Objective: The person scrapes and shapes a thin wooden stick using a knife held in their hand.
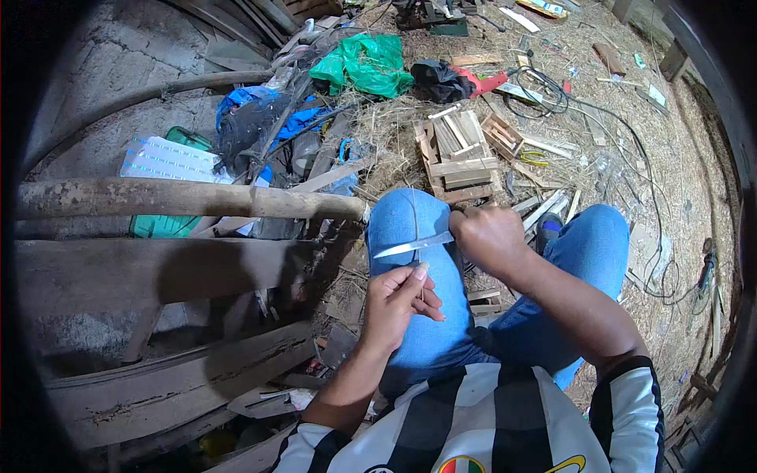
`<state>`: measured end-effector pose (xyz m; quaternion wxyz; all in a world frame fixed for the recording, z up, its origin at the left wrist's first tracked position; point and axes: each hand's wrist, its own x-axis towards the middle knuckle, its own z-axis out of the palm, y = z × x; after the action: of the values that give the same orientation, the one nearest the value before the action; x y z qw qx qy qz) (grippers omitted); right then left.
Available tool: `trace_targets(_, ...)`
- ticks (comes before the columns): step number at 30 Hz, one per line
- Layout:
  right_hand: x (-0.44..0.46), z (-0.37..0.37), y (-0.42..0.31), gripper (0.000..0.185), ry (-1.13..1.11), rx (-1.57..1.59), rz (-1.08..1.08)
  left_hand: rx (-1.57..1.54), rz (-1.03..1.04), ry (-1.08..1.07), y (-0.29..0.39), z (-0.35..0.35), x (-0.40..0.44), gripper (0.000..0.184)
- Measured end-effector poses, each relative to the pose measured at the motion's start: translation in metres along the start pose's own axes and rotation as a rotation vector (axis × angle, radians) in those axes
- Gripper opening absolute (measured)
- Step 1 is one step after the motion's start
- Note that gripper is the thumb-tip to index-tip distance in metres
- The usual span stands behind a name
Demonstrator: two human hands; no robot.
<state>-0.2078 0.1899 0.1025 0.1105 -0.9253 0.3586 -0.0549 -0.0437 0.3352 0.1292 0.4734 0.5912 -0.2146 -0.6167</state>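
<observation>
My right hand [490,236] is closed in a fist around the handle of a knife [414,245], whose handle is hidden by the fingers. Its bright blade points left, over my knee in blue jeans [398,217]. Below the blade, my left hand [400,303] pinches a thin strand [415,206] between thumb and forefinger, with the other fingers loosely curled. The strand runs up from the pinch, crosses the blade and lies over the knee. Whether the edge touches it or cuts into it, I cannot tell.
A wooden pole [197,199] and rough planks [158,276] stand close on the left. Beyond my knees lie a stack of small wood pieces [461,154], a green plastic bag [367,65], a red power tool [485,83] and a black cable [631,142]. Shavings cover the ground.
</observation>
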Motion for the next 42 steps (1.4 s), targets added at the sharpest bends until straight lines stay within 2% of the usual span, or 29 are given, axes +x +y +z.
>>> trace_targets(7, 0.014, 0.002, 0.012, 0.012, 0.012, -0.006, 0.07, -0.049, 0.015, 0.016, -0.002, -0.003, -0.001, 0.031)
trace_targets(11, 0.02, 0.002, 0.03, 0.011, -0.001, 0.029, 0.155, -0.035, 0.02, 0.004, -0.002, -0.004, -0.004, 0.032)
trace_targets(13, 0.025, -0.001, 0.036, 0.011, 0.0, 0.022, 0.269, -0.03, 0.03, -0.011, -0.002, -0.005, -0.006, 0.032)
trace_targets(21, -0.001, 0.0, -0.008, 0.012, -0.047, 0.052, -0.043, -0.023, -0.009, -0.029, 0.0, -0.004, -0.003, 0.033)
trace_targets(29, 0.022, -0.003, 0.019, 0.015, -0.047, 0.036, 0.124, 0.0, 0.023, -0.062, 0.0, -0.005, -0.008, 0.035)
trace_targets(33, 0.023, -0.01, 0.011, 0.015, -0.081, 0.068, 0.116, -0.02, 0.012, -0.078, 0.0, -0.008, -0.009, 0.035)
trace_targets(35, 0.015, -0.005, -0.002, 0.015, -0.138, 0.074, 0.006, -0.035, 0.007, -0.077, 0.0, -0.009, -0.009, 0.035)
trace_targets(37, 0.017, -0.006, -0.001, 0.016, -0.134, 0.063, 0.006, -0.047, -0.018, -0.109, 0.0, -0.011, -0.01, 0.036)
trace_targets(39, 0.024, -0.014, 0.009, 0.016, -0.13, 0.068, 0.15, -0.05, -0.015, -0.116, 0.0, -0.013, -0.012, 0.036)
trace_targets(41, 0.026, -0.013, 0.017, 0.016, -0.136, 0.032, 0.159, -0.053, -0.004, -0.131, 0.001, -0.014, -0.012, 0.036)
trace_targets(42, 0.022, -0.014, 0.014, 0.015, -0.128, 0.034, 0.091, -0.047, -0.006, -0.124, 0.0, -0.015, -0.012, 0.034)
